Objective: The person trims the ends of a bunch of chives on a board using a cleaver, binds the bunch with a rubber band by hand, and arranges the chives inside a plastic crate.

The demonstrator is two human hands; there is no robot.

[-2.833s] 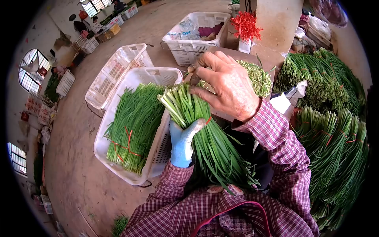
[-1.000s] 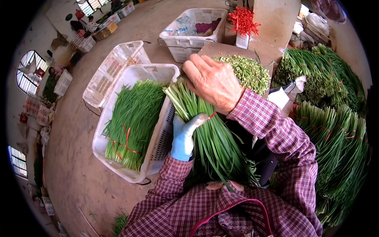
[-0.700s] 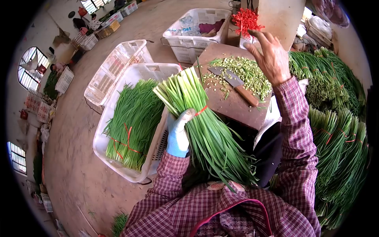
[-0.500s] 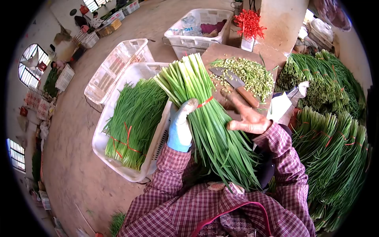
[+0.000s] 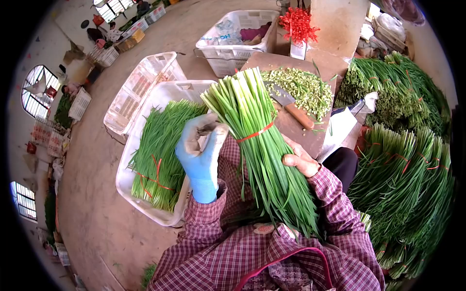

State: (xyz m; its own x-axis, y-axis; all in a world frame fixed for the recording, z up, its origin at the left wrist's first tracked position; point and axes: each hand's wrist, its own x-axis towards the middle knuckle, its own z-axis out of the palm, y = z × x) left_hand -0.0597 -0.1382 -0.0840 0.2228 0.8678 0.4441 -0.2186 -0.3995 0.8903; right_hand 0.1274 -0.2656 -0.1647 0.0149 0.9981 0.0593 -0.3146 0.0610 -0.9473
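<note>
A thick bundle of garlic chives (image 5: 264, 160), bound by a red tie (image 5: 255, 133), slants across in front of me with its pale cut ends up. My right hand (image 5: 302, 157), bare, grips the bundle from the right below the tie, thumb on top and fingers mostly hidden behind. My left hand (image 5: 200, 150), in a blue and white glove, is at the bundle's left side, its fingers curled loosely with a gap inside and nothing in them. Beyond the bundle, a knife (image 5: 297, 114) with a wooden handle lies on a brown board (image 5: 257, 60) among chopped stem pieces (image 5: 303, 89).
At my left stands a white crate (image 5: 127, 186) with tied chives (image 5: 162, 150), and another crate (image 5: 141, 92) behind it. A crate with plastic bags (image 5: 238, 51) is at the back. Red ties (image 5: 298, 24) hang by the pillar. Chive piles (image 5: 403, 179) lie at right.
My left hand has come off the bundle and moved left. My right hand has gone from spread beside the bundle to gripping it. The bundle has shifted slightly right.
</note>
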